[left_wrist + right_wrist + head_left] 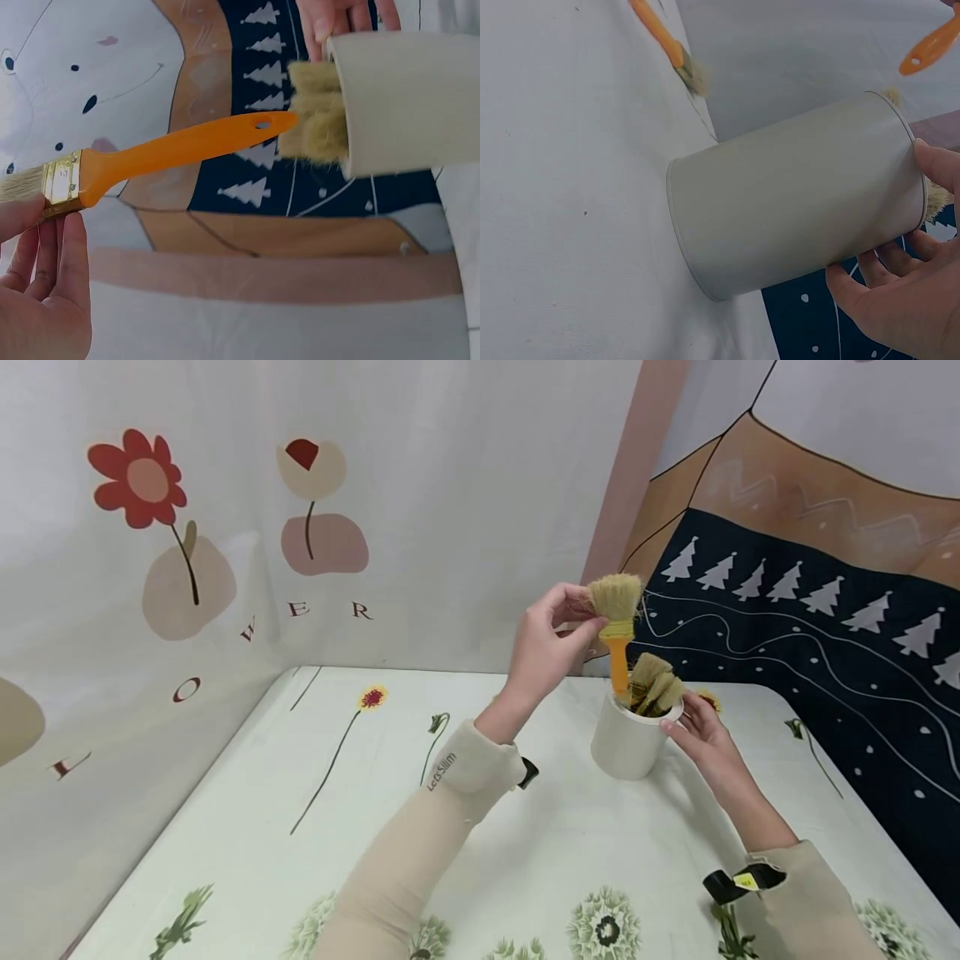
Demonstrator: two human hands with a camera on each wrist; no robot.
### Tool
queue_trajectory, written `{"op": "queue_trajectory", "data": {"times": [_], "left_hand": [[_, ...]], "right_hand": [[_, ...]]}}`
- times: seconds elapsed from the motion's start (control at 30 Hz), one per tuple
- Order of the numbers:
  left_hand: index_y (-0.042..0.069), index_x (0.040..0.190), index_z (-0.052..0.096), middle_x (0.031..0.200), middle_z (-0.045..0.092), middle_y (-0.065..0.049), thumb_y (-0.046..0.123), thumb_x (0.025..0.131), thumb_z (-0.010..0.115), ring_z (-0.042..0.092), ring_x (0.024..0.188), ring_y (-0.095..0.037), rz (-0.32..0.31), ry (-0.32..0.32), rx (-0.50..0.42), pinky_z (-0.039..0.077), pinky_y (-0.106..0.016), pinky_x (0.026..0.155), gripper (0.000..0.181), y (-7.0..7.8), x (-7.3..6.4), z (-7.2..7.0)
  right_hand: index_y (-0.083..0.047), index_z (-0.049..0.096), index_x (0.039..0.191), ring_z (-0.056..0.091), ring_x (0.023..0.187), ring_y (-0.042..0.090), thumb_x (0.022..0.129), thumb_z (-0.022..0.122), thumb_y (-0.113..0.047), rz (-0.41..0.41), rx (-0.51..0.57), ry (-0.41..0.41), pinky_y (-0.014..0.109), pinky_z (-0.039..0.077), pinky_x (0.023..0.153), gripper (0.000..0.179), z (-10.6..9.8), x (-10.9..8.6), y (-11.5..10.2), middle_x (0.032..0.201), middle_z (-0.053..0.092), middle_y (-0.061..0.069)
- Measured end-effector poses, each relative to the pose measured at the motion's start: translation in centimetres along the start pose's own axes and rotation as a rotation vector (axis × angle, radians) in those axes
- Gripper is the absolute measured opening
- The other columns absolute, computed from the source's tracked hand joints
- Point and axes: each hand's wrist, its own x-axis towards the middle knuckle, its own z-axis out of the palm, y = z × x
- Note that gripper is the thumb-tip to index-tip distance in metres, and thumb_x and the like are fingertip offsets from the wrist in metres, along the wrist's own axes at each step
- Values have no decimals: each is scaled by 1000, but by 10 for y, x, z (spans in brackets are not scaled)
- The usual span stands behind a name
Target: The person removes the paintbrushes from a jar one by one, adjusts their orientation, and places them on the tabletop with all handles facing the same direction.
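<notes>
My left hand (551, 639) pinches an orange-handled paintbrush (618, 647) at its metal ferrule, thumb on one side and fingers on the other. Its pale bristles point up and its handle (187, 142) hangs down, the end above the mouth of a cream cylindrical container (626, 743). Several brushes (652, 685) stand inside, bristles up, with their handles hidden by the wall. At the container's rim, my right hand (705, 735) grips the side, fingers (847, 289) around the wall and thumb at the edge. The container stands upright on the table.
Another orange-handled brush (660, 34) lies on the table in the right wrist view; my left arm mostly covers that spot in the head view. A white flower-printed cloth (360, 877) covers the table. Printed fabric (450, 485) hangs along the back, with a dark tree-patterned part (787, 610) at right.
</notes>
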Motion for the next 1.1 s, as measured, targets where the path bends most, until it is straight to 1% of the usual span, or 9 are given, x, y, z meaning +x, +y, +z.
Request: {"op": "queue_trajectory", "data": {"times": [0.13,0.23,0.33,0.47,0.6,0.77,0.87,0.97,1.1], "left_hand": [[1,114,62,112,69,-17,5,92,70,70,101,-24,-9,26,-12,60,-24,85,24,2,0,-17],[0,114,61,113,69,-18,4,91,70,70,104,-26,-15,57,-9,60,-27,86,25,-1,0,-33],[-2,114,60,116,68,-19,4,91,71,70,107,-27,-35,94,-5,60,-29,88,26,-8,0,-51],[-2,116,60,117,69,-20,7,92,70,70,105,-27,-93,132,20,61,-32,88,27,-22,-3,-75],[-2,118,60,117,69,-21,9,94,68,71,101,-29,-179,154,40,61,-32,88,28,-40,-9,-96],[-4,119,58,119,66,-23,7,95,66,69,108,-33,-319,180,61,61,-29,87,28,-71,-17,-113],[-5,121,58,121,65,-24,6,96,64,68,111,-35,-407,188,76,61,-30,88,28,-93,-21,-118],[-3,123,59,123,65,-22,8,97,64,67,112,-35,-504,186,89,60,-30,89,29,-114,-25,-119],[-2,122,60,123,65,-21,9,98,63,67,113,-34,-609,170,94,60,-34,92,26,-136,-32,-119]], "right_hand": [[-15,-3,161,7,156,34,103,52,-39,3,19,-9,44,21,126,84,0,1,1,169,-2,12],[-15,-3,161,7,156,33,103,52,-40,4,21,-13,42,21,126,84,-1,2,2,169,-2,12],[-15,-2,161,7,156,33,103,52,-40,1,21,-14,40,22,126,84,-1,2,1,169,-2,12],[-16,-2,161,7,156,34,103,52,-41,-5,18,-16,36,24,126,84,-2,1,1,169,-3,12],[-15,-2,161,7,155,35,103,53,-41,-2,9,-16,31,27,124,84,-2,-1,1,169,-2,13],[-13,-2,161,7,155,36,103,52,-40,3,-2,-16,26,29,122,84,-1,-2,2,169,-2,15],[-13,-3,161,7,155,35,103,52,-40,6,-5,-15,28,28,123,84,-1,-1,2,169,-2,14],[-13,-3,161,7,156,35,103,51,-39,14,-2,-16,34,25,125,84,-1,0,2,169,-3,12],[-14,-5,161,6,156,34,104,51,-38,20,3,-19,40,23,126,84,-1,1,0,169,-4,11]]}}
